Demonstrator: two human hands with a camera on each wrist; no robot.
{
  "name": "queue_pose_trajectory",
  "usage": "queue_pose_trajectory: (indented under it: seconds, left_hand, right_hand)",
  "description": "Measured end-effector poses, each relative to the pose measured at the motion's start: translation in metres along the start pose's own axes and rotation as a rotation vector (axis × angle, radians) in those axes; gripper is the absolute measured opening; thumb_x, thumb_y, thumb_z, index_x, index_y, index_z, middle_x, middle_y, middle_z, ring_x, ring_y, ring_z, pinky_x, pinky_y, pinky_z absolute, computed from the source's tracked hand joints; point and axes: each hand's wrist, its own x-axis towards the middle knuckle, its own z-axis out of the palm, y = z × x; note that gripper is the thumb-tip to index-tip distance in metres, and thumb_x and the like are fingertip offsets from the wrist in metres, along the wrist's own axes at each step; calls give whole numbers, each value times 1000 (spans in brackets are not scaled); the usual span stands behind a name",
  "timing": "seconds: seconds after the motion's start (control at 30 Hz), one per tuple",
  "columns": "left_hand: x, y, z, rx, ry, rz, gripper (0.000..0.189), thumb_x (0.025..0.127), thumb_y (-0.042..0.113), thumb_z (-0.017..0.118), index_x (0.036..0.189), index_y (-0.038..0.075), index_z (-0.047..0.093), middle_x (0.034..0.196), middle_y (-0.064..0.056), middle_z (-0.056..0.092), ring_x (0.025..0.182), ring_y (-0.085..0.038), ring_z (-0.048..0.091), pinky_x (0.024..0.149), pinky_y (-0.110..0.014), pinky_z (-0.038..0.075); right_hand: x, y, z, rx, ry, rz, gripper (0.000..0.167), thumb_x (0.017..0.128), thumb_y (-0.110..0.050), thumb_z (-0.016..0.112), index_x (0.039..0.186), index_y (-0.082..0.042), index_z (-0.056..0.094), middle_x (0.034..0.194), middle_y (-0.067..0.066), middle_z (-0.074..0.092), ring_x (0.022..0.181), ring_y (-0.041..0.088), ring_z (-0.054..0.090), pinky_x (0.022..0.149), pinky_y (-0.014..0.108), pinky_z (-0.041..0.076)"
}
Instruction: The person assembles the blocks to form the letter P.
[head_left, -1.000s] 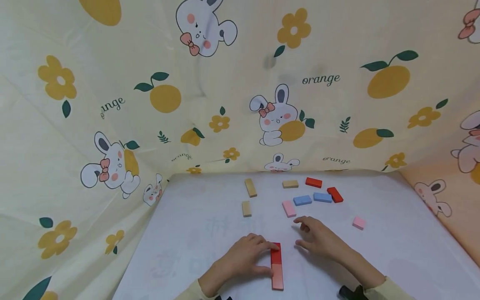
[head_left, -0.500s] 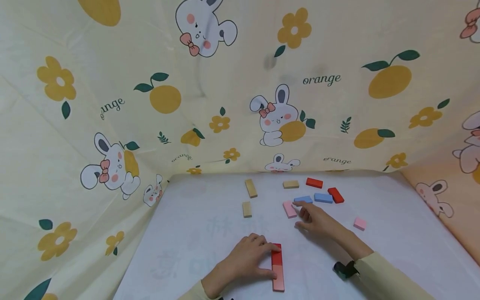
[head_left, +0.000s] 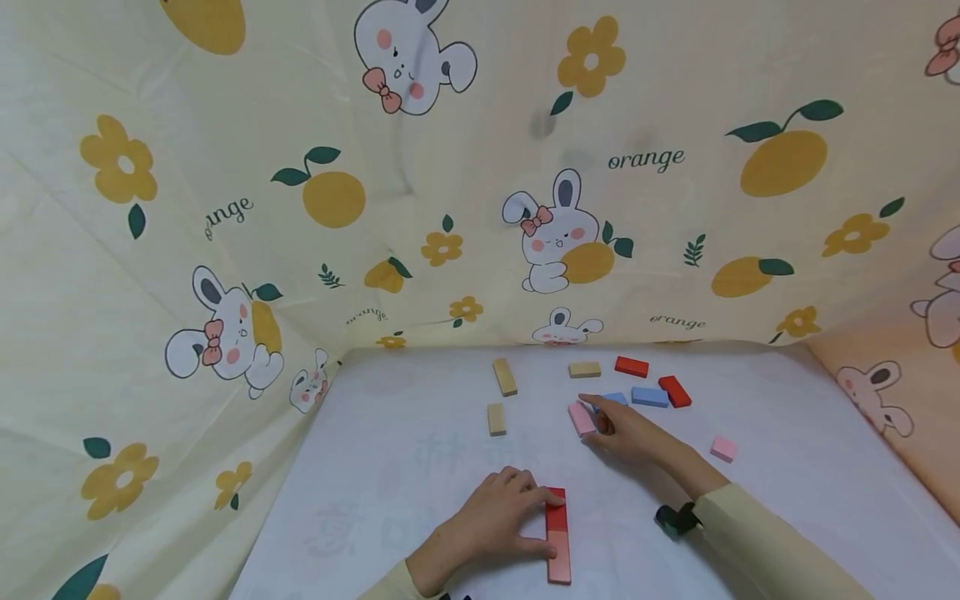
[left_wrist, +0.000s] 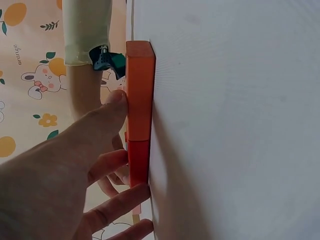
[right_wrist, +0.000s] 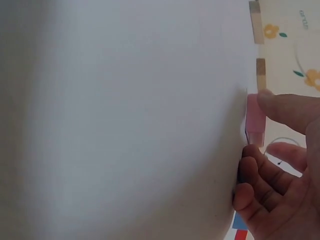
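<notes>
Near the front of the white table, a red block (head_left: 557,515) and a salmon-pink block (head_left: 558,560) lie end to end. My left hand (head_left: 491,521) rests against their left side, index fingertip on the red one and thumb on the salmon one. The left wrist view shows the thumb (left_wrist: 116,102) at the salmon block's side and fingers along the red. Farther back, my right hand (head_left: 637,437) holds a pink block (head_left: 580,419) lying on the table, thumb at its near end and index finger at its far end.
A blue block (head_left: 617,398) is partly covered by the right hand. Around it lie another blue block (head_left: 649,397), two red blocks (head_left: 632,367), three tan blocks (head_left: 505,377) and a small pink block (head_left: 723,448). A patterned cloth (head_left: 450,167) hangs behind the table.
My right hand has moved forward and left to the pink block, and its thumb and index finger have come to the block's two ends. The left hand stays at the red and salmon-pink blocks.
</notes>
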Motion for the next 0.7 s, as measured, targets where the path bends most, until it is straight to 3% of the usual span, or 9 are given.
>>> queue_pose_trajectory:
  seconds: [0.2,0.43,0.7]
  left_hand:
    - [0,-1,1,-1,-5,-1,64,90,76,70,147,49,60,119,15,59,119,-9,52,101,-34,48]
    - [1,-1,2,-16,-3,-9,63,89,76,70,146,49,61,117,16,58,115,-8,51,101,-35,47]
    - [0,1,0,-28,-14,-22,63,90,73,73,147,50,59,118,16,59,113,-8,50,99,-33,47]
  right_hand:
    - [1,1,-2,0,-23,-12,76,95,-29,84,160,-14,49,102,4,56,98,21,54,81,38,50]
    - [1,7,-9,46,-59,-40,68,95,-17,83,156,-10,53,96,2,56,92,19,54,75,31,50]
    - [1,8,-7,79,-50,-35,68,93,-25,87,151,-8,55,94,2,56,89,18,55,73,28,50]
